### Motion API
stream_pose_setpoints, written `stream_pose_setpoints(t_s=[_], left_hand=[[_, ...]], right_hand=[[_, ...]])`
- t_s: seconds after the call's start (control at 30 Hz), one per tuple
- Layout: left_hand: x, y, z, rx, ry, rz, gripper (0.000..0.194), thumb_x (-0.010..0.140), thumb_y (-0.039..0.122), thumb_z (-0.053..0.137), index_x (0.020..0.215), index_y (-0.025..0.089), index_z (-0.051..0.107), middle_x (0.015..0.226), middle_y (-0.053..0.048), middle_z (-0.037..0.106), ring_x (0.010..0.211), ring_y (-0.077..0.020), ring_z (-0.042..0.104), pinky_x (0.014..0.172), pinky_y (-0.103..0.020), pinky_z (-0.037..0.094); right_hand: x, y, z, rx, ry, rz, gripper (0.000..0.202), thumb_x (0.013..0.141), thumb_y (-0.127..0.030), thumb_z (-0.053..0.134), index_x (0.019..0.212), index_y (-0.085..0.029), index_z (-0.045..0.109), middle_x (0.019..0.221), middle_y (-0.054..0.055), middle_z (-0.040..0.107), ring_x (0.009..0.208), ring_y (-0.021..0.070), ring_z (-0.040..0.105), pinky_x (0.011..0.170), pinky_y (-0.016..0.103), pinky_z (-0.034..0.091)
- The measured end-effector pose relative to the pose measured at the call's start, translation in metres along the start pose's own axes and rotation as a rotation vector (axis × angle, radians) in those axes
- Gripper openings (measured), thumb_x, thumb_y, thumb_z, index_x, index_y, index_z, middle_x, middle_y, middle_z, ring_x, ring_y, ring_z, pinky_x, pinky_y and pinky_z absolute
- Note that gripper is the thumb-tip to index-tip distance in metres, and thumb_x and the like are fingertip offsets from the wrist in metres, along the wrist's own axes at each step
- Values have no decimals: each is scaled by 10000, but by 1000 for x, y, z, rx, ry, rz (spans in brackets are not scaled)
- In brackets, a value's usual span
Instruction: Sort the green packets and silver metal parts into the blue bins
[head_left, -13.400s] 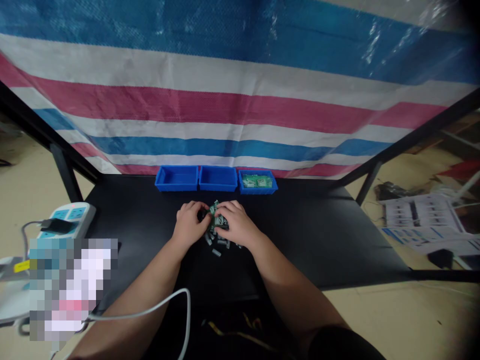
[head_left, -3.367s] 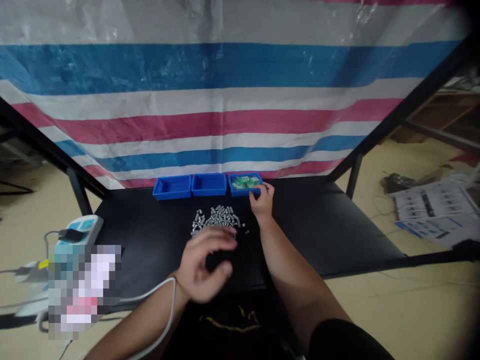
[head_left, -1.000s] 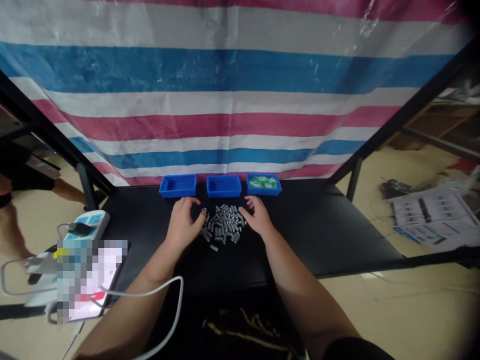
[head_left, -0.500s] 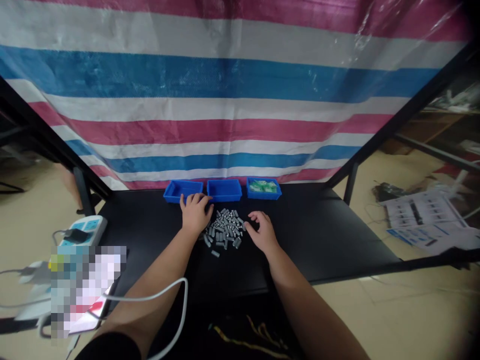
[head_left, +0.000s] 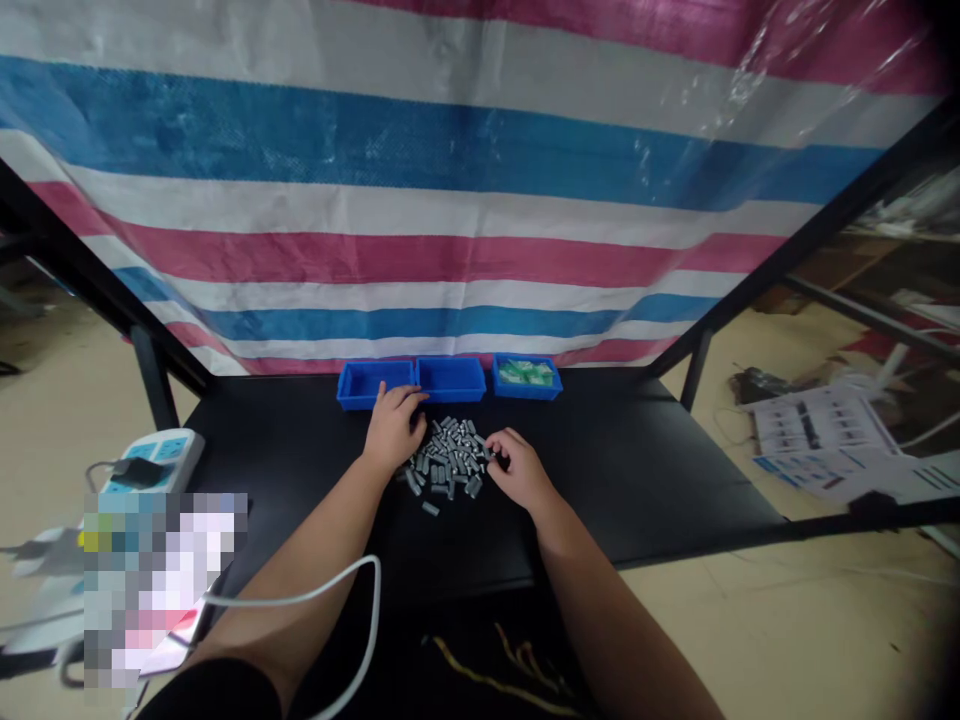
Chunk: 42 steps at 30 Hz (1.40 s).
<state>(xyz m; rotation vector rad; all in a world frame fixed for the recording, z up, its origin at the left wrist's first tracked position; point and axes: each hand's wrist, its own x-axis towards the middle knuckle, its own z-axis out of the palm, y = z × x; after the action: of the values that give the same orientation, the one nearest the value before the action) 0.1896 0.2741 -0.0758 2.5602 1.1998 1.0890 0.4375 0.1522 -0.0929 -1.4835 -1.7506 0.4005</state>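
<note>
A heap of small grey metallic cylinder-like pieces lies on the black table between my hands. My left hand is open, palm down, fingers reaching over the front edge of the left blue tray beside the middle blue tray. Both trays look bare inside, though my fingers cover part of the left one. At the heap's right edge, my right hand has thumb and index finger closed in a pinch on a small grey metallic piece. One loose piece lies nearer to me.
A third blue tray at the right holds green and white packets. Behind the trays hangs a striped plastic sheet. On the left are a power strip and a blurred-out lit device. A white cable loops over my left forearm.
The left tray has shifted right, up against the middle tray. My right hand has moved slightly left to the heap, and its thumb and fingers have closed together.
</note>
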Motion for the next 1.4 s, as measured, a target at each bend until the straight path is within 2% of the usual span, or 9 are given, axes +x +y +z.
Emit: stream_pose_setpoints(t_s=[0.2,0.4,0.53,0.63,0.7,0.8,1.1,1.27,1.4], left_hand=[[2,5,-7,-36,17,13,243,881,173,545,1073,237,680,1156,-66,723,1280,-289,582,1270,-602,141],[-1,18,-18,-42,39,27,203,894,182,544,1028,242,684,1084,-56,701,1220,-264,599,1267,-570,179],[-10,27,-24,-65,23,29,175,898,189,558,1000,245,689,1005,-47,689,1079,-242,633,1218,-538,295],[-19,32,-25,-116,-26,49,171,907,190,561,1003,237,695,977,-57,689,1018,-241,630,1082,-482,435],[-23,34,-25,-152,-57,74,174,916,192,557,1014,229,696,984,-67,690,1003,-243,622,979,-439,484],[-26,34,-23,-196,-85,115,175,926,188,546,1019,218,692,981,-70,688,979,-235,613,916,-408,496],[-26,37,-18,-244,-171,164,171,909,173,549,1007,219,681,931,-62,685,910,-225,613,871,-398,495],[-25,41,-19,-310,-205,180,172,932,215,567,1057,224,683,872,-53,682,877,-220,632,865,-401,504],[-24,48,-23,-396,-228,195,238,953,279,609,1174,228,680,998,-82,724,960,-232,661,909,-418,522]], right_hand=[[4,4,-1,-14,3,-10,195,799,-75,571,903,-220,650,840,4,552,753,151,570,706,267,459],[5,5,-2,26,42,-13,150,820,-125,586,896,-221,673,842,14,592,747,158,596,695,277,480],[5,13,2,85,183,47,85,800,-153,592,842,-220,623,856,20,618,678,149,588,654,278,487],[8,21,7,217,285,136,69,812,-224,623,853,-227,568,807,9,627,661,155,619,630,271,497],[10,25,10,265,306,166,103,821,-271,645,864,-227,563,766,0,618,653,159,629,615,267,497],[11,24,10,262,279,135,89,834,-291,649,862,-215,611,803,15,631,684,161,645,639,273,517],[9,23,6,279,274,70,131,885,-285,630,905,-202,730,990,81,659,848,193,700,774,341,609],[4,16,13,383,218,121,153,901,-335,673,987,-211,696,902,58,723,801,197,716,746,337,602],[1,-2,13,337,154,50,124,906,-326,680,970,-222,689,888,49,741,783,193,709,743,329,579]])
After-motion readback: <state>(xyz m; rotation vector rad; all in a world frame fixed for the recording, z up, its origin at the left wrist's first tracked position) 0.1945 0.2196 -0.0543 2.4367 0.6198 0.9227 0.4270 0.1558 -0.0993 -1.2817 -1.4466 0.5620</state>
